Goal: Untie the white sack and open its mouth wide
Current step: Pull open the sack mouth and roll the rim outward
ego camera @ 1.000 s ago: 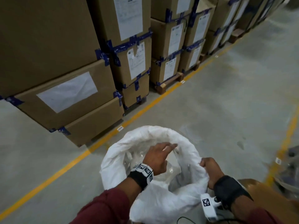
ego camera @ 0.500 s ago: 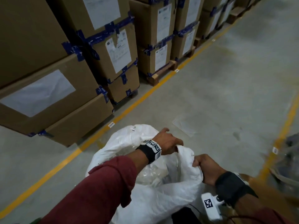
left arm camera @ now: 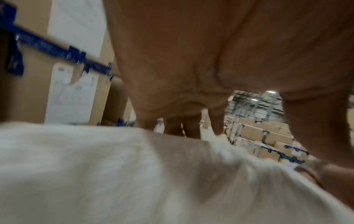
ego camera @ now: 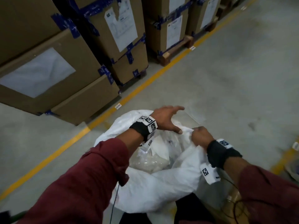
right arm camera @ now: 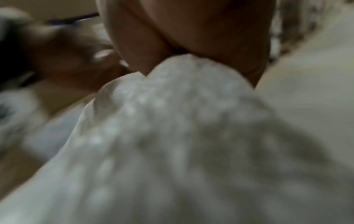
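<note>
While right fingers (ego camera: 196, 132) pinch the sack (ego camera: 161, 183) rim, left fingers (ego camera: 175, 109) spread above

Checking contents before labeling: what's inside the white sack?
Through the white sack's open mouth, crumpled clear plastic packets show, one with a small printed label. Folded-in sack cloth covers everything deeper.

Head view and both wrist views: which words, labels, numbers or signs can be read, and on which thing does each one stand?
No text can be read in any view.
Paper sheets on the cardboard boxes: printed, too blurred.
Blue tape: marks, unreadable.
Floor tags by the yellow line: too small.
Wrist bands: black-and-white square codes only, no words.
White sack: no legible print.
</note>
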